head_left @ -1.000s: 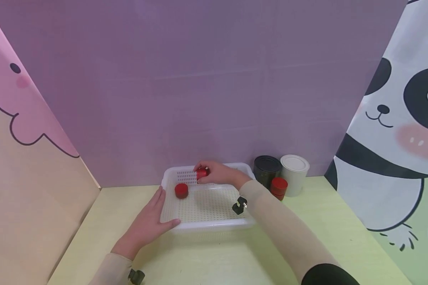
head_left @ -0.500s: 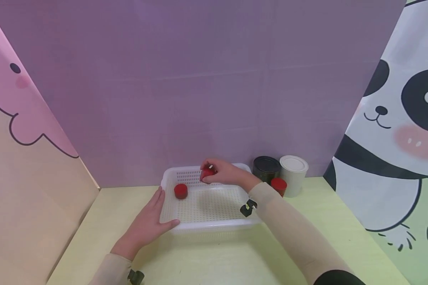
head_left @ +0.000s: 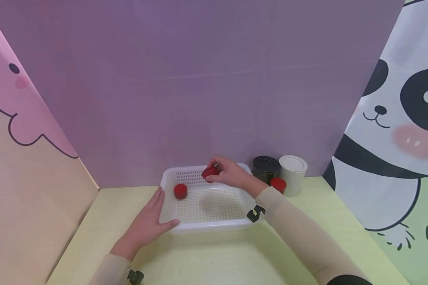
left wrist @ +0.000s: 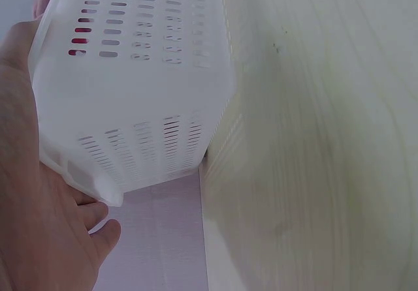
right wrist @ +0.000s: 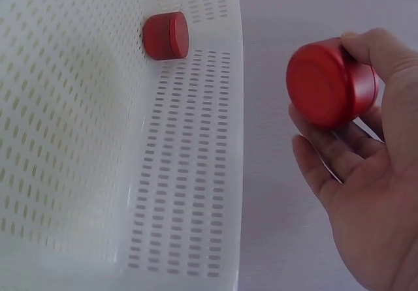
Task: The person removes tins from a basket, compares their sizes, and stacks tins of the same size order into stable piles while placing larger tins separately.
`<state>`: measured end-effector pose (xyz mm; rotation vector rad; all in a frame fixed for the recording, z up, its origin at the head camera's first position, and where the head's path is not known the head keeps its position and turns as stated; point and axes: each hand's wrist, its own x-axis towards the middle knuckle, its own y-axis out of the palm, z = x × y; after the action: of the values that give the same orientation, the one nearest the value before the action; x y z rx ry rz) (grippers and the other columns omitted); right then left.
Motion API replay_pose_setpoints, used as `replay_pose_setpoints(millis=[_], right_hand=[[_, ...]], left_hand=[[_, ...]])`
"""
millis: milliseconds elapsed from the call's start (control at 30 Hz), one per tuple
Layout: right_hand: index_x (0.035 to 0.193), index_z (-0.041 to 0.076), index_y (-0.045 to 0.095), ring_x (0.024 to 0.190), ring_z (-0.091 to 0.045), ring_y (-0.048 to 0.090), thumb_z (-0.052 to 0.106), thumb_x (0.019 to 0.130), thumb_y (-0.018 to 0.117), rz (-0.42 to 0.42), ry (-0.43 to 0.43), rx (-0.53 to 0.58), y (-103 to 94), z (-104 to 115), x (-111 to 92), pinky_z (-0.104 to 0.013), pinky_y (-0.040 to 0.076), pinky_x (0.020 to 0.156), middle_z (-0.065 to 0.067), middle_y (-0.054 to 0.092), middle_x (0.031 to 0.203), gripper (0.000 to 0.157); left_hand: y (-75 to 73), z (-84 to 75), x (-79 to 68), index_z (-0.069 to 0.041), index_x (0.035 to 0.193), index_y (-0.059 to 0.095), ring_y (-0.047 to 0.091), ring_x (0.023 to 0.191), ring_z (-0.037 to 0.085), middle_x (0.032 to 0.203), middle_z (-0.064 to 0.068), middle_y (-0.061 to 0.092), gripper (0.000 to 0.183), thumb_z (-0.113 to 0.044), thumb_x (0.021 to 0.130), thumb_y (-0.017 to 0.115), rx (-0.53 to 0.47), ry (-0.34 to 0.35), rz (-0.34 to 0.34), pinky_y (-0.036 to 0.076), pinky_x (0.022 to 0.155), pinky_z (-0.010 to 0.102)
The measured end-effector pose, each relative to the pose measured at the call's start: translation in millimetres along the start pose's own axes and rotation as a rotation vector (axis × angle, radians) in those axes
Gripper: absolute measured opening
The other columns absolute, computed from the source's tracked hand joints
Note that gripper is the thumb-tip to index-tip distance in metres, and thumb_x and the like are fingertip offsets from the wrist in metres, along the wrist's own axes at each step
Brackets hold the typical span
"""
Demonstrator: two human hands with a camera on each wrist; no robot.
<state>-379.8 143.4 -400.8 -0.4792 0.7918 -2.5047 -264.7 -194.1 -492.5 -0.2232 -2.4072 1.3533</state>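
Observation:
My right hand (head_left: 230,174) pinches a small round red tin (right wrist: 326,82) between thumb and fingers, raised over the far side of a white perforated plastic basket (head_left: 214,225). A matching red tin (head_left: 180,191) sits inside the basket, near its left end. At the basket's near left corner my left hand (head_left: 148,225) holds the rim, thumb over the near edge and fingers along the left side. From the left wrist view, some of the left fingertips show past the basket's end, and part of the hand is hidden behind its wall (left wrist: 130,95).
Right of the basket stand a dark can with a black lid (head_left: 266,164) and a taller white canister (head_left: 293,174). Another red tin (head_left: 278,184), partly behind my right sleeve, is in front of them. A purple backdrop (head_left: 214,99) rises behind the table (head_left: 199,261).
My right hand has moved right and slightly up with the red tin, which has turned in its fingers. The left hand, the basket and the tin inside it have stayed put.

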Motion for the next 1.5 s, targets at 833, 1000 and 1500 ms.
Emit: replay_pose_setpoints(millis=[833,1000,1500], right_hand=[[0.119,0.014,0.064,0.117,-0.027,0.074,0.019,0.093,0.092,-0.152,0.016,-0.060,-30.7,-5.5,-36.0,-0.042,0.064,0.093,-0.007,0.075,0.121,0.038],[0.117,0.014,0.064,0.113,-0.026,0.074,0.020,0.093,0.092,-0.166,0.032,-0.081,-36.7,-9.8,-46.7,-0.041,0.061,0.089,-0.006,0.077,0.120,0.037],[0.128,0.011,0.065,0.125,-0.036,0.071,0.020,0.095,0.090,-0.243,0.078,-0.148,-58.2,-20.8,-76.7,-0.056,0.058,0.104,-0.011,0.072,0.128,0.043]], left_hand=[[3.3,3.8,1.9,0.002,0.175,0.014,0.020,0.168,0.042,0.185,0.018,0.007,0.125,-0.076,0.095,0.070,0.000,-0.011,0.014,0.030,0.131,0.060],[4.4,4.6,2.3,0.001,0.175,0.014,0.020,0.168,0.042,0.185,0.017,0.007,0.123,-0.073,0.096,0.072,0.006,-0.019,0.014,0.031,0.130,0.060],[4.7,5.6,2.7,0.001,0.175,0.015,0.021,0.167,0.042,0.185,0.018,0.008,0.125,-0.079,0.095,0.069,0.010,-0.006,0.004,0.032,0.130,0.059]])
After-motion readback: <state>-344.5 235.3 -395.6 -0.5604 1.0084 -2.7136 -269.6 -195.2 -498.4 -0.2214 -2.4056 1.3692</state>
